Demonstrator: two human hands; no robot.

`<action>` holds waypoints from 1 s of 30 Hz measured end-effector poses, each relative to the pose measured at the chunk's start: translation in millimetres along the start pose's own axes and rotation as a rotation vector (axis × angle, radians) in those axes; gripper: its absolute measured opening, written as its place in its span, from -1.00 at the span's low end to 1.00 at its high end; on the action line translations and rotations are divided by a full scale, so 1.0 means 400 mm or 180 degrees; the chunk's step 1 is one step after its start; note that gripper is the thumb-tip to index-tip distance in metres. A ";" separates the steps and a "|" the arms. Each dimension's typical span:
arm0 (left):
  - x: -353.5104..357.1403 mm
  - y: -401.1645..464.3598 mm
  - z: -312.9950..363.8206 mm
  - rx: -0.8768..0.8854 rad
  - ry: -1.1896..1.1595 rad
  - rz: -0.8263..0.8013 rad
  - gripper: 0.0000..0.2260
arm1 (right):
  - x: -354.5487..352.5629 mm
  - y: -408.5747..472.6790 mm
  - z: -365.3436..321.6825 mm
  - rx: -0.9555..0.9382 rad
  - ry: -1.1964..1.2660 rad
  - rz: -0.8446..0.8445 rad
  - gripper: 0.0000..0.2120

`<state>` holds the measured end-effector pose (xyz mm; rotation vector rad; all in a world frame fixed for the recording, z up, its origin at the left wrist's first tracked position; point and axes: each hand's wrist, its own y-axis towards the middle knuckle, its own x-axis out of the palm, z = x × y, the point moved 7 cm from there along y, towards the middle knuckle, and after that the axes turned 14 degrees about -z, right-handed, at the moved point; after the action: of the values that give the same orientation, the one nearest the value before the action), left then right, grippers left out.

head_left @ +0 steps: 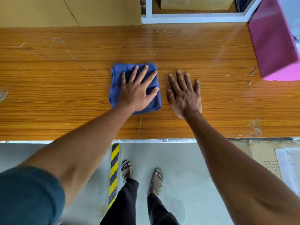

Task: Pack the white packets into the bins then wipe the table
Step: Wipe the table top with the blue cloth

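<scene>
Left hand (136,93), fingers spread flat, presses folded blue cloth (116,85), roughly square, w/ no clear long axis; right hand (185,95) flat on wood-grain table (65,78).

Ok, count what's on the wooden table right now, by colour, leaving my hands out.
Blue: 1, a folded blue cloth under the flat left hand.
Pink: 1, a pink plastic bin at the table's right end.
Total: 2.
</scene>
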<state>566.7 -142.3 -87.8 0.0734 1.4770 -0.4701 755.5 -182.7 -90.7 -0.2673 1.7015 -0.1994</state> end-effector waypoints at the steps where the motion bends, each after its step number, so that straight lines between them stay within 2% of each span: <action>1: -0.015 0.052 -0.024 -0.0136 -0.0040 -0.0042 -0.37 | 0.001 0.001 0.000 -0.0009 -0.0003 0.0010 -0.42; 4: -0.002 0.101 -0.040 -0.0305 -0.0093 -0.0072 -0.35 | 0.007 0.004 0.004 0.0011 -0.0027 0.0035 -0.42; 8: 0.055 -0.105 0.048 -0.0082 0.0015 0.0132 -0.38 | 0.008 0.002 0.007 0.0000 0.0000 0.0025 -0.41; 11: 0.092 -0.218 0.093 0.0081 0.0149 -0.0039 -0.38 | -0.001 0.000 0.006 -0.0022 0.0016 0.0023 -0.41; 15: 0.064 -0.119 0.058 0.0114 0.0123 -0.0036 -0.37 | -0.001 0.002 0.001 -0.0027 0.0012 0.0037 -0.43; 18: 0.026 0.024 0.017 -0.0205 -0.0069 -0.0190 -0.34 | -0.001 0.003 0.007 -0.0044 0.0140 0.0011 -0.43; 22: 0.031 0.057 0.031 -0.0423 -0.0117 -0.0378 -0.35 | -0.008 -0.012 0.029 -0.0138 0.1085 0.0085 -0.36; 26: 0.052 -0.039 0.113 0.0091 -0.0059 -0.0437 -0.36 | -0.039 -0.057 0.061 -0.0211 0.2395 0.0420 -0.35; 28: 0.022 -0.063 0.111 0.0170 -0.0450 -0.0287 -0.39 | -0.064 -0.082 0.065 -0.0132 0.2660 0.0629 -0.35; 30: -0.039 -0.069 0.067 0.0032 -0.0888 0.0198 -0.44 | -0.092 -0.098 0.045 -0.0134 0.2399 0.0877 -0.39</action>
<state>581.9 -172.2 -63.1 0.0587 1.1955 -0.4192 780.7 -209.1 -47.4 0.0288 2.4670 -0.0570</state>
